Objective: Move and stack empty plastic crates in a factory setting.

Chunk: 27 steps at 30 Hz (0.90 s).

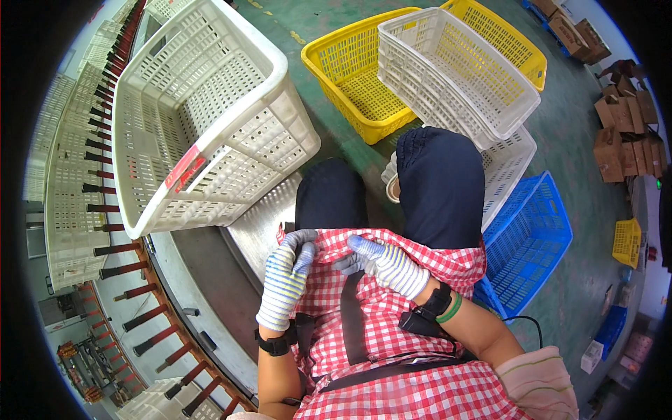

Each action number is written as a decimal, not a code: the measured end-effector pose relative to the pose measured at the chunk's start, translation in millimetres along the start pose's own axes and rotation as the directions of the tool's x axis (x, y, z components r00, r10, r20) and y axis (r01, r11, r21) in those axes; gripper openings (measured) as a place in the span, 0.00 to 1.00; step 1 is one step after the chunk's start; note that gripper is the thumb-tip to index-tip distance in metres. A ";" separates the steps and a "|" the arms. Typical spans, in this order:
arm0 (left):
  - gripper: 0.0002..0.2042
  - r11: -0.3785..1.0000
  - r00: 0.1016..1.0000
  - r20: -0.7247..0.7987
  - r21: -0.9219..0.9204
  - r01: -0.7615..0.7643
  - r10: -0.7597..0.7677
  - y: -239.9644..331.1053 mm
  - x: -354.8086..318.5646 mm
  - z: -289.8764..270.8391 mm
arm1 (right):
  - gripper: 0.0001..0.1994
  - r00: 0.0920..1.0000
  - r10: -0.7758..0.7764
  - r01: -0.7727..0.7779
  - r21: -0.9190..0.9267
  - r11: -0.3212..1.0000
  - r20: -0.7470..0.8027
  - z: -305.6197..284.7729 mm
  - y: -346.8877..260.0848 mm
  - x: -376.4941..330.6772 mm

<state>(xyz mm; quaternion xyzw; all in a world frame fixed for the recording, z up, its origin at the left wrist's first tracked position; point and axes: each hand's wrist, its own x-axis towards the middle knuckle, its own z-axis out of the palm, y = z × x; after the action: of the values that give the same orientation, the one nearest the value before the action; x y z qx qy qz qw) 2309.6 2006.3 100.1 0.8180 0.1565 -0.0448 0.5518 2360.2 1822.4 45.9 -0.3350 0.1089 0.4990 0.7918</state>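
Observation:
A red-and-white checked apron (pixel 392 392) covers my lap, its upper edge bunched in folds over my thighs. My left hand (pixel 285 280), in a striped glove with grey fingertips, is closed at the left side of that edge, with cloth between thumb and fingers. In a matching glove, my right hand (pixel 392 267) pinches the apron near the middle, its fingertips partly hidden by the folds. A dark strap (pixel 352 318) runs down the apron between the hands. Black bands circle both wrists, and a green band (pixel 449 308) sits on the right one.
A large white crate (pixel 210 161) tilts on a metal surface (pixel 262 210) at left. Beside it runs a rail with dark-handled rods (pixel 147 318). Ahead stand yellow crates (pixel 378 129) and stacked white crates (pixel 455 91). A blue crate (pixel 528 238) is at right, cardboard boxes (pixel 626 133) farther off.

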 end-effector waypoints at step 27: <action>0.04 0.972 0.985 -0.043 0.174 -0.160 0.170 -5.0 4.2 -3.7 | 0.20 0.992 0.036 -0.012 -0.189 0.982 0.122 3.5 -3.6 -3.9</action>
<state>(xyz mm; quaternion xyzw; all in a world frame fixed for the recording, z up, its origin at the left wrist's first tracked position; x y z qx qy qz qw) 2311.7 2012.2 96.0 0.8732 0.0994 0.0117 0.4769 2360.8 1820.8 52.1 -0.3748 0.0155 0.5366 0.7559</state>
